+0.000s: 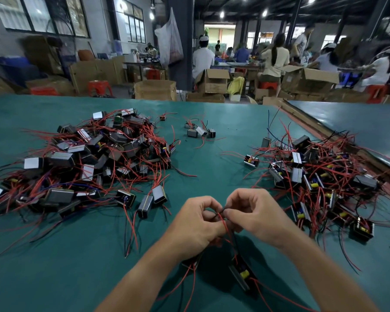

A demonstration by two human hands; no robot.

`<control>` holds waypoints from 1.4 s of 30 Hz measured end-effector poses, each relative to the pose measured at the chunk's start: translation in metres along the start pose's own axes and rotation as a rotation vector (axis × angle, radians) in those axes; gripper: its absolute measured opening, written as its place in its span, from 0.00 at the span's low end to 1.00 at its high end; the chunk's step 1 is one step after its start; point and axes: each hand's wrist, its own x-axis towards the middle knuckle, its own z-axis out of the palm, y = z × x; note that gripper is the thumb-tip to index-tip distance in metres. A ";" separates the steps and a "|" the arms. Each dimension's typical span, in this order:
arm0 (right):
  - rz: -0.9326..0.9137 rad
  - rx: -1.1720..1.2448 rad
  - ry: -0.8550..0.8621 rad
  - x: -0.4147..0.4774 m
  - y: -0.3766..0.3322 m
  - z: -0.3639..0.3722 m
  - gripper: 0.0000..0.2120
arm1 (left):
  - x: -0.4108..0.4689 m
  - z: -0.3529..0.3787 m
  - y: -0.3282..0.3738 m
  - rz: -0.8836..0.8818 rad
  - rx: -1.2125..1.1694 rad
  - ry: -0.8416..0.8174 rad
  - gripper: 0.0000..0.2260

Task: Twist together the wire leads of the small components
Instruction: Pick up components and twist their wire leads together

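Interior evenly bright. Sources: round white ceiling lamps (221,14) and dark-framed windows (41,14), both blown out. Soft shadows lie under the bare forearms (144,273) on the teal felt tabletop (223,163). Background seated workers (275,61) blurred. Wide-angle bending at frame edges; foreground sharp.

A green table (212,167) lies under the left hand (196,224). Far beyond it stand cardboard boxes (154,89), red stools (98,86), dark-framed windows (43,14) and bright ceiling lamps (221,14).

A person's two bare arms, seen from above.
The left hand (196,224) and right hand (254,215) are uncovered; the left forearm (144,273) and right forearm (320,266) are bare to the lower edge.
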 end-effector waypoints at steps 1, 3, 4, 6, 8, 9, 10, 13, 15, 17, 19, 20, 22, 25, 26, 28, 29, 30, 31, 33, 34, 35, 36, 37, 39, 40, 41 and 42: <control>-0.009 -0.015 -0.004 0.000 0.000 0.000 0.10 | 0.000 0.000 -0.001 0.005 0.009 0.002 0.10; -0.027 -0.038 -0.008 0.000 0.000 -0.001 0.09 | 0.000 0.001 -0.002 0.018 0.026 0.013 0.10; -0.034 -0.046 -0.007 -0.001 -0.001 -0.001 0.09 | -0.001 0.001 -0.002 0.023 0.031 0.019 0.10; -0.041 -0.064 0.000 -0.002 -0.001 0.000 0.09 | -0.001 0.001 -0.001 0.020 0.029 0.029 0.10; -0.033 -0.077 0.008 -0.002 -0.001 0.000 0.09 | -0.002 0.001 0.001 0.007 0.014 0.032 0.08; -0.025 -0.073 0.011 -0.002 -0.001 -0.001 0.09 | -0.003 0.001 0.002 0.002 0.011 0.029 0.07; -0.015 -0.063 0.014 -0.002 0.000 -0.001 0.09 | -0.004 0.001 0.004 -0.001 0.015 0.025 0.07; 0.007 -0.040 0.016 -0.002 0.000 -0.003 0.09 | -0.005 0.002 0.006 0.000 0.029 0.017 0.05; 0.004 -0.040 0.020 -0.001 0.001 -0.005 0.09 | -0.005 0.001 0.006 0.003 0.034 0.019 0.03; -0.013 -0.025 0.025 -0.001 0.002 -0.007 0.07 | -0.005 0.000 0.006 0.013 0.041 0.031 0.03; -0.034 -0.015 0.021 0.000 0.002 -0.007 0.07 | -0.004 -0.001 0.006 0.020 0.032 0.045 0.04; -0.044 -0.017 0.014 0.000 0.003 -0.007 0.07 | -0.004 -0.002 0.007 0.020 0.027 0.050 0.05; -0.062 -0.026 0.004 0.000 0.003 -0.007 0.07 | -0.004 -0.003 0.007 0.022 0.031 0.052 0.06; -0.080 -0.051 0.013 0.000 0.003 -0.009 0.08 | -0.005 -0.004 0.007 0.014 0.034 0.046 0.07; -0.086 -0.053 0.014 -0.001 0.003 -0.010 0.07 | -0.005 -0.005 0.008 0.008 0.025 0.044 0.07; -0.094 -0.042 0.012 -0.001 0.002 -0.011 0.07 | -0.005 -0.006 0.008 -0.003 0.011 0.038 0.07; -0.095 -0.035 0.011 -0.001 0.002 -0.011 0.07 | -0.005 -0.006 0.008 -0.008 0.007 0.033 0.08; -0.093 -0.030 0.010 -0.001 0.002 -0.011 0.07 | -0.005 -0.006 0.009 -0.014 0.001 0.028 0.08; -0.089 -0.030 0.009 -0.001 0.003 -0.012 0.07 | -0.005 -0.006 0.009 -0.019 -0.009 0.026 0.08; -0.078 -0.050 0.003 -0.001 0.004 -0.012 0.08 | -0.005 -0.007 0.008 -0.027 -0.023 0.023 0.09; -0.077 -0.068 -0.002 -0.001 0.004 -0.013 0.08 | -0.004 -0.008 0.008 -0.029 -0.024 0.022 0.09; -0.079 -0.085 -0.007 -0.001 0.005 -0.013 0.08 | -0.004 -0.009 0.008 -0.028 -0.022 0.022 0.10; -0.082 -0.101 -0.012 0.000 0.005 -0.013 0.08 | -0.003 -0.009 0.008 -0.028 -0.020 0.024 0.10; -0.085 -0.116 -0.015 0.000 0.006 -0.013 0.08 | -0.002 -0.010 0.007 -0.026 -0.019 0.027 0.11; -0.090 -0.148 -0.016 0.001 0.006 -0.014 0.08 | -0.001 -0.011 0.006 -0.023 -0.020 0.031 0.11; -0.091 -0.164 -0.018 0.000 0.007 -0.014 0.09 | -0.002 -0.011 0.005 -0.022 -0.019 0.031 0.11; -0.091 -0.177 -0.024 0.000 0.007 -0.014 0.10 | -0.002 -0.010 0.005 -0.021 -0.019 0.029 0.10; -0.088 -0.184 -0.034 0.000 0.007 -0.014 0.11 | -0.003 -0.010 0.005 -0.021 -0.021 0.025 0.09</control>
